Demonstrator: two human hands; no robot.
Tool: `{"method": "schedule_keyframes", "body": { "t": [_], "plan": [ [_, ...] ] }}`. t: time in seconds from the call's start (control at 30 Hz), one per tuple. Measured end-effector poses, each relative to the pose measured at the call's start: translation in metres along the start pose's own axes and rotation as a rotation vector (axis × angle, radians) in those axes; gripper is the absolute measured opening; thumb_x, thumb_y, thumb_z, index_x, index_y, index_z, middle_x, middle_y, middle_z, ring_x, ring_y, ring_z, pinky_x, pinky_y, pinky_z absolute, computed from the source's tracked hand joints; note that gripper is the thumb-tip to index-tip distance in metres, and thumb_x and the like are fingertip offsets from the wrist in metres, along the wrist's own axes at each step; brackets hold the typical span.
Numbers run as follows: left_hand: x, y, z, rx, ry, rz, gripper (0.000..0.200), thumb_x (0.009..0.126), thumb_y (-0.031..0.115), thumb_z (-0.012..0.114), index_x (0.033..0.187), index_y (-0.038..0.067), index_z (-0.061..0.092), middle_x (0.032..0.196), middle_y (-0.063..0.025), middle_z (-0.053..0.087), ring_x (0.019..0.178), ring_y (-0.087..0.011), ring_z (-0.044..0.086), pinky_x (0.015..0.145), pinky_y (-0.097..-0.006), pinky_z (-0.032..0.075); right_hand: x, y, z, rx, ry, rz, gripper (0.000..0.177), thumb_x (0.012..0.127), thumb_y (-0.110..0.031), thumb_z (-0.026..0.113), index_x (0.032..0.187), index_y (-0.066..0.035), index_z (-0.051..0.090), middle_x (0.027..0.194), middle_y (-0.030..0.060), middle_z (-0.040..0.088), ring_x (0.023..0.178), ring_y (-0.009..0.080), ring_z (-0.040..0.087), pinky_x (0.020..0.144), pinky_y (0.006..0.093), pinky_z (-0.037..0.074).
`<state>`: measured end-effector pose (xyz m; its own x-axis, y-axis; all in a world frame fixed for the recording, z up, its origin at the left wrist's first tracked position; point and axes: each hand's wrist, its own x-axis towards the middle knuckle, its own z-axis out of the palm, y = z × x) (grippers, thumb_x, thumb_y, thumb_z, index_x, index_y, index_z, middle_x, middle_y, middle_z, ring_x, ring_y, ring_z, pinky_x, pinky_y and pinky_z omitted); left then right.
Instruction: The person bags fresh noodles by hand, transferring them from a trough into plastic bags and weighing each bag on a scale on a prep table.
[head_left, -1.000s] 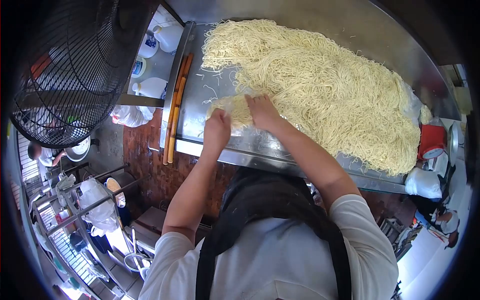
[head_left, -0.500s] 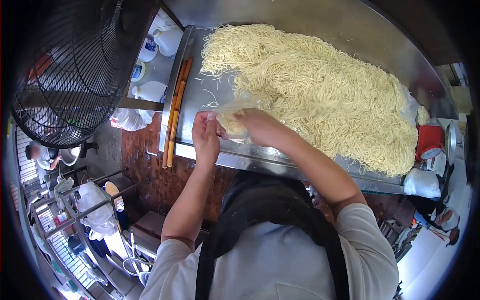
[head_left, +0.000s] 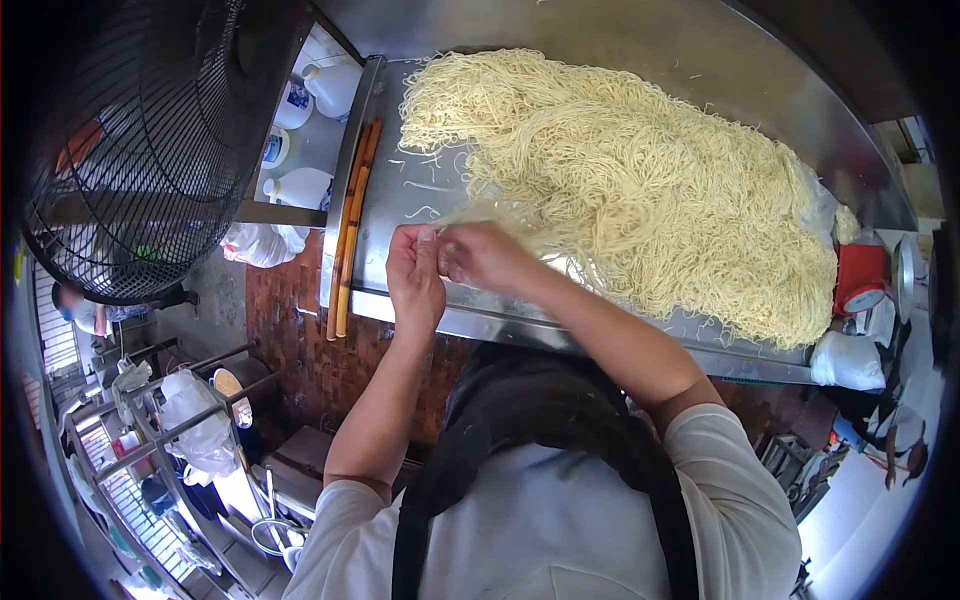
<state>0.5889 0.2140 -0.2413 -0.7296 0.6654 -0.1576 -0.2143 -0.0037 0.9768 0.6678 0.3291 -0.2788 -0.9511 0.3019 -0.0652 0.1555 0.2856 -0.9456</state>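
Observation:
A large heap of pale yellow noodles [head_left: 640, 190] spreads across the metal worktop [head_left: 400, 225]. In front of its left end, my left hand [head_left: 415, 275] pinches the gathered edge of a clear plastic bag [head_left: 520, 220], thumb and fingers pressed together. Close beside it, my right hand [head_left: 485, 258] has its fingers curled at the same edge of the bag, slightly blurred by motion. The bag stretches away behind my right hand towards the noodles. What lies inside the bag is hard to make out.
Two wooden sticks [head_left: 355, 230] lie along the worktop's left edge. Beyond are white jugs [head_left: 300, 187] and a black fan cage [head_left: 140, 150]. A red scale [head_left: 862, 278] and a white plastic bundle [head_left: 846, 360] sit at the right. Metal racks [head_left: 165, 430] stand lower left.
My right hand has shifted left and down, nearer to my left hand. My left hand stays almost in place. At the far left, the other person has moved.

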Motion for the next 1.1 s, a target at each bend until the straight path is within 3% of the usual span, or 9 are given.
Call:
{"method": "schedule_keyframes", "body": {
  "t": [0.13,0.17,0.23,0.3,0.4,0.43,0.63,0.83,1.1],
  "plan": [
    [0.003,-0.001,-0.010,0.069,0.024,0.012,0.018,0.106,0.017,0.048,0.099,0.000,0.053,0.063,0.0006,0.049,0.053,-0.0081,0.047,0.051,-0.0228,0.044,-0.009,-0.014,0.004,-0.028,-0.208,0.150,0.037,0.083,0.004,0.052,0.117,0.000,0.065,0.116,0.0222,0.065,0.105,0.0373,0.064,0.092,0.0455,0.050],
    [0.004,-0.006,-0.015,0.101,0.033,-0.002,0.019,0.105,0.017,0.049,0.100,-0.001,0.055,0.062,0.0010,0.048,0.052,-0.0081,0.046,0.051,-0.0225,0.043,-0.025,0.017,0.018,-0.256,0.082,-0.135,0.044,0.082,0.003,0.053,0.125,-0.002,0.060,0.112,0.0233,0.066,0.107,0.0362,0.064,0.090,0.0457,0.050],
    [0.001,-0.012,-0.023,0.176,0.046,-0.037,0.019,0.104,0.016,0.053,0.100,-0.001,0.059,0.063,0.0008,0.049,0.054,-0.0082,0.048,0.053,-0.0228,0.043,-0.042,0.026,-0.013,-0.412,0.005,-0.094,0.052,0.081,0.001,0.057,0.133,-0.003,0.054,0.119,0.0261,0.062,0.114,0.0365,0.061,0.094,0.0432,0.049],
    [0.004,-0.014,-0.025,0.258,0.032,-0.053,0.017,0.101,0.015,0.058,0.100,-0.002,0.063,0.066,-0.0003,0.050,0.059,-0.0084,0.051,0.056,-0.0239,0.043,-0.046,0.013,-0.042,-0.496,-0.038,0.243,0.054,0.079,-0.003,0.061,0.133,-0.003,0.053,0.124,0.0255,0.060,0.119,0.0378,0.058,0.101,0.0430,0.045],
    [0.015,-0.038,-0.028,0.554,-0.068,0.243,0.013,0.093,0.011,0.068,0.099,0.000,0.066,0.080,-0.0058,0.056,0.071,-0.0133,0.056,0.064,-0.0273,0.046,-0.046,0.081,-0.016,-0.916,0.377,0.038,0.047,0.079,-0.007,0.064,0.125,-0.002,0.056,0.120,0.0235,0.062,0.115,0.0380,0.058,0.103,0.0468,0.041],
    [0.016,-0.022,-0.016,0.687,-0.156,0.276,0.025,0.084,0.006,0.073,0.107,0.002,0.066,0.104,-0.0124,0.062,0.096,-0.0247,0.061,0.084,-0.0353,0.050,-0.045,0.101,-0.009,-0.987,0.452,-0.019,0.046,0.079,-0.008,0.064,0.123,-0.002,0.056,0.118,0.0229,0.063,0.115,0.0377,0.058,0.103,0.0480,0.040],
    [0.039,-0.077,0.020,1.189,-0.486,0.612,0.036,0.087,0.011,0.067,0.123,0.005,0.061,0.129,-0.0190,0.058,0.129,-0.0346,0.048,0.115,-0.0540,0.026,-0.031,0.101,-0.033,-0.418,-0.014,0.179,0.039,0.084,-0.013,0.064,0.119,0.000,0.053,0.113,0.0218,0.064,0.107,0.0358,0.062,0.095,0.0477,0.045],
    [0.059,-0.063,0.009,1.250,-0.794,0.295,0.022,0.091,0.016,0.063,0.110,0.005,0.067,0.108,-0.0138,0.067,0.114,-0.0340,0.055,0.110,-0.0538,0.029,-0.043,0.081,-0.060,-0.356,-0.210,0.244,0.024,0.093,-0.015,0.057,0.113,-0.003,0.057,0.109,0.0201,0.065,0.094,0.0378,0.065,0.082,0.0466,0.050],
    [0.033,-0.027,-0.046,1.023,-0.467,0.533,0.012,0.084,0.001,0.065,0.093,0.007,0.070,0.085,-0.0082,0.066,0.086,-0.0295,0.057,0.087,-0.0414,0.040,-0.065,0.008,-0.162,-0.359,-0.202,0.503,0.025,0.102,-0.020,0.047,0.115,-0.006,0.064,0.109,0.0156,0.068,0.103,0.0268,0.065,0.093,0.0415,0.050]
  ]
}}
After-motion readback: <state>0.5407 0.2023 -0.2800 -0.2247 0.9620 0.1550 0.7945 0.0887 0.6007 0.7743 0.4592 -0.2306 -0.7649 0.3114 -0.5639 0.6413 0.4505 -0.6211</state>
